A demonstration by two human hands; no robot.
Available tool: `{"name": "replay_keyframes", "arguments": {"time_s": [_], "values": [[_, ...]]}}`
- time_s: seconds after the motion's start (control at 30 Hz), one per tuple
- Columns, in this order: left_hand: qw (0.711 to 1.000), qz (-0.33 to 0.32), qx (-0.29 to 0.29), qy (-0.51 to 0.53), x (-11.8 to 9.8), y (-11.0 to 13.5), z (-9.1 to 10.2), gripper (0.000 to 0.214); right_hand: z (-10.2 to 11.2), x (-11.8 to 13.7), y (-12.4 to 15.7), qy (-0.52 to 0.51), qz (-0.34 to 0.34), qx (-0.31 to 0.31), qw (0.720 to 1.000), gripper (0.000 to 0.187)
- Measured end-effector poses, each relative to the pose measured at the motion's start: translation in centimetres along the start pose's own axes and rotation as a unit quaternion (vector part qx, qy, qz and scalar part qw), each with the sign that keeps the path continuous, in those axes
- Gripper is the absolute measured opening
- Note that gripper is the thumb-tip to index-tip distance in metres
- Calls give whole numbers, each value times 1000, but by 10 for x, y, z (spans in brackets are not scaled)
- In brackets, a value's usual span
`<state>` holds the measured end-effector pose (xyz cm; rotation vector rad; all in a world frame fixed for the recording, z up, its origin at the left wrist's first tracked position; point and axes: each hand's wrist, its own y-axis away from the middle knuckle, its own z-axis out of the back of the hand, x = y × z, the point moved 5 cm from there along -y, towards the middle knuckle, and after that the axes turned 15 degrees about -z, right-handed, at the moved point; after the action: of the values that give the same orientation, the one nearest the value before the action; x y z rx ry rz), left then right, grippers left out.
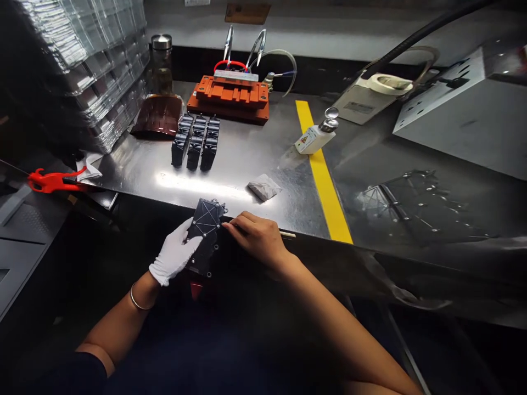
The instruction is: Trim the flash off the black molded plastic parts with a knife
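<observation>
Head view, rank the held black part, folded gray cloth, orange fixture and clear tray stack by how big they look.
1. Clear tray stack
2. Orange fixture
3. Held black part
4. Folded gray cloth

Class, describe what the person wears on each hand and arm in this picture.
The left hand wears a plain white glove reaching the wrist, with a thin, pale metallic bangle just above it. A dark sleeve shows higher on that arm. The right hand has no glove, its forearm is bare, and no sleeve shows there.
</observation>
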<state>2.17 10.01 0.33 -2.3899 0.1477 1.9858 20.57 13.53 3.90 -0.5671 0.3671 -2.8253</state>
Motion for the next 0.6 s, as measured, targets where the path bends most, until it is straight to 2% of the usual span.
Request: {"name": "replay_keyframes", "arguments": {"time_s": [0.2, 0.5, 0.6], "values": [[1000, -4, 4, -17, 3, 0, 4, 58, 2, -3, -4, -28, 18, 19, 999, 39], [999, -2, 11, -33, 4, 0, 7, 61, 3, -5, -10, -3, 24, 24, 999, 42], [999, 1, 10, -31, 6, -1, 8, 63, 2, -8, -15, -27, 48, 55, 997, 44]]}}
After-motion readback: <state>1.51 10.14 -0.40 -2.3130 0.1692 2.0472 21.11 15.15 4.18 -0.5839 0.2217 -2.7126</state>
